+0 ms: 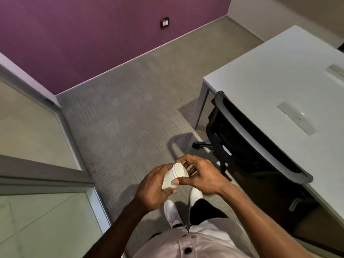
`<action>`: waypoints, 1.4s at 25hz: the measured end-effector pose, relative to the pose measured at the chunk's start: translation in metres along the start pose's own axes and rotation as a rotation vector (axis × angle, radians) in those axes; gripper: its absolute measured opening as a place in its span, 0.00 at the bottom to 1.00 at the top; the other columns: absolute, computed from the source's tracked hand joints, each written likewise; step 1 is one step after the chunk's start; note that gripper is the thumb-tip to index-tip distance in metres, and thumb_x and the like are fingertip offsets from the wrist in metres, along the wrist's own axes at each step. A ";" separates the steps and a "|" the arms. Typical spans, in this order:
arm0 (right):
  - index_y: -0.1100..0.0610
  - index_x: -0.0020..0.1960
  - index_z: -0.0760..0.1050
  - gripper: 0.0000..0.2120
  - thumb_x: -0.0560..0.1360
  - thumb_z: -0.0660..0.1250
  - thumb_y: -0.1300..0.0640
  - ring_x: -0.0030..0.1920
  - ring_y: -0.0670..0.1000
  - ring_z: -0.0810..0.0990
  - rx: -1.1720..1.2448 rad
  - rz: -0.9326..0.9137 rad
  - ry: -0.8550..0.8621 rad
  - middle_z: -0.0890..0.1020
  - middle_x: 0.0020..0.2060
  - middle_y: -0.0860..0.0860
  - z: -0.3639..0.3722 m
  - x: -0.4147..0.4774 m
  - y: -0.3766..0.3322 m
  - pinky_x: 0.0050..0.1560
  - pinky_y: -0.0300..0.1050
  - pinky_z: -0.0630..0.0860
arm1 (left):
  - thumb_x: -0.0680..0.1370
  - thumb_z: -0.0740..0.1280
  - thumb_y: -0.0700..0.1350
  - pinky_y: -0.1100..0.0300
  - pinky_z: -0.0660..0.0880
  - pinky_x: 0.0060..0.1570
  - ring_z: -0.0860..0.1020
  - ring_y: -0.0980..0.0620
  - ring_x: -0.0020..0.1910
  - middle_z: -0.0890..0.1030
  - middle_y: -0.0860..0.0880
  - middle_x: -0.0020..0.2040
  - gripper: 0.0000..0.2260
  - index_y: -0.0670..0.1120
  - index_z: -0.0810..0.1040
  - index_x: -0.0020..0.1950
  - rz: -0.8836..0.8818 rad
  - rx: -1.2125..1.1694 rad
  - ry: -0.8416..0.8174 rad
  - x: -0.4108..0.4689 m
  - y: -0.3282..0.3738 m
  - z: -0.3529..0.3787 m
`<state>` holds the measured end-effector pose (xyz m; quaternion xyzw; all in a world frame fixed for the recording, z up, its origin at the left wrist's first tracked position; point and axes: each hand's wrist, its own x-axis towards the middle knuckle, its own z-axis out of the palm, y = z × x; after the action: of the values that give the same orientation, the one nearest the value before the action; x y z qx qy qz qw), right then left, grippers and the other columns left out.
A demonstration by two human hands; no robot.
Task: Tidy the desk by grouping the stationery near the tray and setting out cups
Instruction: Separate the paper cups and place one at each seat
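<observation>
I stand on the carpet, holding a short stack of white paper cups [174,176] in front of my waist, its base end turned toward me. My left hand [153,189] wraps around the side of the stack. My right hand [200,173] grips the stack's far end, thumb on the near rim and fingers curled over the top. The white desk [275,75] stands to my right, apart from both hands. No stationery or tray is in view.
A black office chair [247,138] with a grey back rim is tucked against the desk's near edge. Glass partitions with metal frames [61,127] run along the left. A purple wall [93,34] lies ahead, with grey carpet [130,108] between.
</observation>
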<state>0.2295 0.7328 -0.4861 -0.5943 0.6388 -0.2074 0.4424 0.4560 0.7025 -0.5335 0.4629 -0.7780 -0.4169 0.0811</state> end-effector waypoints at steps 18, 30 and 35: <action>0.45 0.67 0.80 0.26 0.71 0.81 0.45 0.54 0.45 0.83 0.144 -0.093 0.096 0.83 0.58 0.46 -0.092 0.312 -0.083 0.59 0.46 0.81 | 0.71 0.82 0.54 0.46 0.80 0.59 0.80 0.49 0.64 0.81 0.52 0.68 0.35 0.54 0.73 0.75 -0.084 0.125 0.250 0.232 -0.050 -0.206; 0.43 0.64 0.83 0.20 0.74 0.80 0.53 0.55 0.50 0.84 0.502 0.065 0.507 0.86 0.58 0.46 -0.175 0.477 -0.092 0.55 0.48 0.83 | 0.70 0.84 0.48 0.49 0.79 0.60 0.80 0.51 0.63 0.82 0.55 0.67 0.33 0.53 0.76 0.73 0.002 0.056 0.166 0.436 -0.088 -0.329; 0.45 0.63 0.84 0.18 0.74 0.78 0.52 0.56 0.51 0.86 0.638 0.150 0.682 0.88 0.54 0.48 -0.209 0.534 -0.105 0.52 0.48 0.85 | 0.70 0.84 0.48 0.49 0.78 0.62 0.79 0.50 0.65 0.82 0.54 0.68 0.34 0.52 0.76 0.74 0.114 0.083 0.032 0.532 -0.095 -0.393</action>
<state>0.1726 0.1530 -0.4642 -0.2789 0.6934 -0.5439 0.3815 0.4223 0.0368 -0.4897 0.4273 -0.8184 -0.3716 0.0979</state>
